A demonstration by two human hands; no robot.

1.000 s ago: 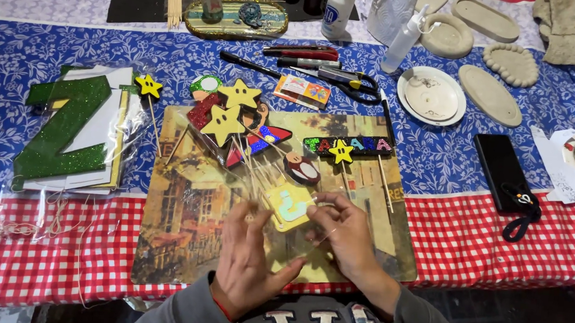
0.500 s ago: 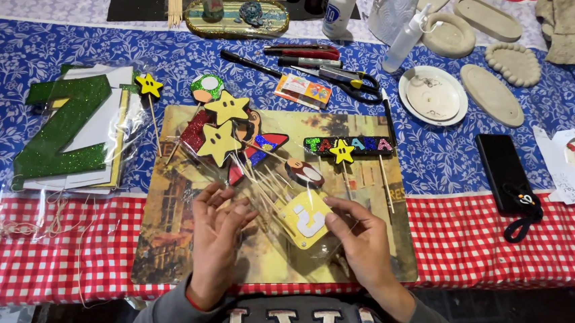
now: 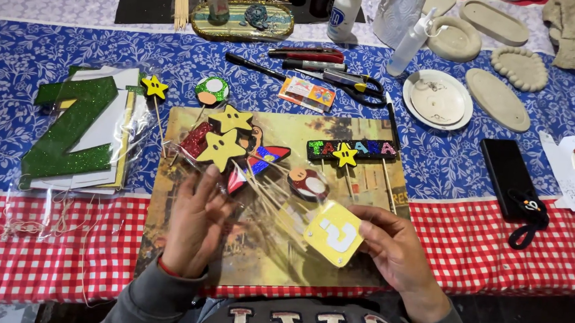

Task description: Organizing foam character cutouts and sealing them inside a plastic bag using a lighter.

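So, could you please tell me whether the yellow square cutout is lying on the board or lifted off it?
Lifted. The right hand pinches the yellow square cutout by its edge, tilted above the board.

Yellow square question-mark cutout (image 3: 334,233) tilted, held over picture board; star toppers (image 3: 218,148) beside.

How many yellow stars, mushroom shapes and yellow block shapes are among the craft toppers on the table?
Yellow stars: 4
Mushrooms: 2, one green, one red
Yellow block: 1, held in the right hand
Total: 7
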